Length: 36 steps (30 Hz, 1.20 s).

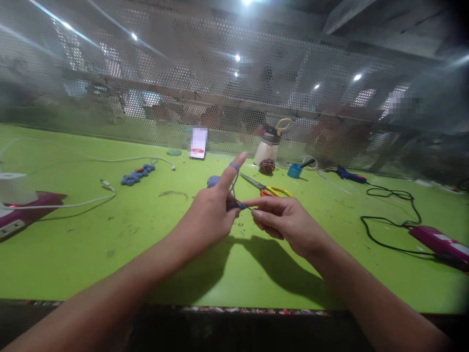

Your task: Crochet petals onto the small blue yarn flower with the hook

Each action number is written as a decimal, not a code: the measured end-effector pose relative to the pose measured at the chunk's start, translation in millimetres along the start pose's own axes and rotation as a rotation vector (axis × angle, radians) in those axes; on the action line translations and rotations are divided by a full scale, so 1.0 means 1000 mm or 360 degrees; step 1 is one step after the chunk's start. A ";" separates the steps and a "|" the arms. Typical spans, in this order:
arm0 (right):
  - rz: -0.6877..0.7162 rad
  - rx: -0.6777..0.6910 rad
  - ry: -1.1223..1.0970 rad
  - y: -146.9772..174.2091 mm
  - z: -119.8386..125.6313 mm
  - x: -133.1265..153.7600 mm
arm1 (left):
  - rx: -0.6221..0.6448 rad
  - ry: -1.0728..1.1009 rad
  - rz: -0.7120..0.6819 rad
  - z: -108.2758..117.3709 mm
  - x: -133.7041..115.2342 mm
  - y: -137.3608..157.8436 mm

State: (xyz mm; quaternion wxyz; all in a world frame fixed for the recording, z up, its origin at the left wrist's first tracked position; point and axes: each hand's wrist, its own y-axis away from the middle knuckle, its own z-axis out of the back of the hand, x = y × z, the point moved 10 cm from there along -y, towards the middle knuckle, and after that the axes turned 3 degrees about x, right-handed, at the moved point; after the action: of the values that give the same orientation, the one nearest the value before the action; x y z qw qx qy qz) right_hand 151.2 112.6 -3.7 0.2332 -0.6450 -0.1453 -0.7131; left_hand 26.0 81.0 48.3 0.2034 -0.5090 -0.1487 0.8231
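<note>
Both forearms reach in from the bottom edge over the green tabletop (91, 254). Left hand (212, 215) is raised above the surface, index finger pointing up with blue yarn (234, 188) looped round its tip; the other fingers curl in, pinching the yarn lower down. Right hand (284, 222) meets it, thumb and forefinger closed on the same yarn at a small dark knot between the 2 hands. Just behind lie a blue yarn ball (212, 181) and yellow-handled scissors (269, 188). Farther back stand a phone (199, 143) and a bottle (269, 144). A blue crocheted strip (137, 174) lies to the left beside a white cable (73, 203).
</note>
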 end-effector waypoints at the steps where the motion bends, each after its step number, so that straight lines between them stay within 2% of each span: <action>1: -0.0010 -0.0041 -0.0071 -0.001 0.001 -0.002 | -0.0063 -0.0072 -0.0035 0.001 -0.002 0.002; 4: -0.0024 -0.0106 -0.0304 -0.001 -0.002 -0.005 | -0.0262 -0.0080 -0.0149 0.007 -0.006 0.008; 8: 0.0024 -0.0117 -0.0594 0.000 -0.011 -0.002 | -0.0457 0.0291 -0.0187 0.017 -0.002 0.014; 12: 0.0147 -0.0130 -0.0717 0.003 -0.015 0.005 | -0.0400 0.0747 0.0016 0.012 0.010 0.008; 16: 0.0259 -0.0161 -0.0668 0.006 -0.011 0.008 | -0.0285 0.1230 0.0231 0.004 0.021 0.000; 19: 0.0340 -0.0177 -0.0524 0.008 -0.005 0.013 | -0.0175 0.1367 0.0312 0.002 0.025 -0.003; 24: 0.0494 -0.0178 -0.0131 0.011 0.005 0.026 | -0.0013 0.1357 0.0410 0.001 0.029 -0.004; 30: 0.0610 -0.0227 0.0348 0.016 0.013 0.040 | 0.0013 0.1289 0.0417 0.005 0.026 -0.004; 36: 0.0979 -0.0312 0.0936 0.029 0.011 0.069 | 0.0032 0.1213 0.0381 0.006 0.023 -0.004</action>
State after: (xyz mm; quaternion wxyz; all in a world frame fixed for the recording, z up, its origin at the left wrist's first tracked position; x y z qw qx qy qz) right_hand 171.7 83.1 63.1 0.4041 -0.4468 0.1946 -0.7741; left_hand 11.8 95.5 34.9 0.1517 -0.7897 0.0059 0.5944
